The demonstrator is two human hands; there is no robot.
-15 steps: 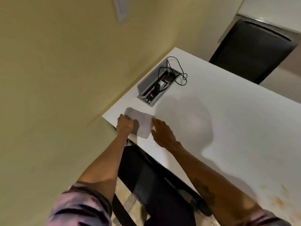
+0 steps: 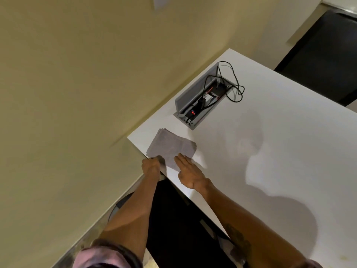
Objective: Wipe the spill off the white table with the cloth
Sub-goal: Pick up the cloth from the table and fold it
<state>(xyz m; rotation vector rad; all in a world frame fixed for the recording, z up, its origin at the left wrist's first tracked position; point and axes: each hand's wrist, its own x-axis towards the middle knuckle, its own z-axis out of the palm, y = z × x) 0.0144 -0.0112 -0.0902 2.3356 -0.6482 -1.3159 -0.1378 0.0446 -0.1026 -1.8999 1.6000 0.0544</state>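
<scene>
A folded pale grey cloth (image 2: 170, 146) lies flat on the near-left corner of the white table (image 2: 280, 151). My left hand (image 2: 152, 167) is at the table's edge, its fingers curled onto the cloth's near corner. Beside it, my right hand (image 2: 190, 172) rests flat with the fingers straight and the fingertips on the cloth's near edge. At the bottom right of the table a faint yellowish stain (image 2: 347, 257) is barely visible.
An inset cable box (image 2: 193, 97) with its grey lid raised sits just beyond the cloth, and black cables (image 2: 234, 88) loop out of it. A black chair (image 2: 324, 55) stands at the far side and another (image 2: 173, 219) below the near edge. The beige wall runs along the left.
Both hands have drawn back toward the table's near edge, so more of the cloth shows. The view has shifted and most of the orange stain has left the frame.
</scene>
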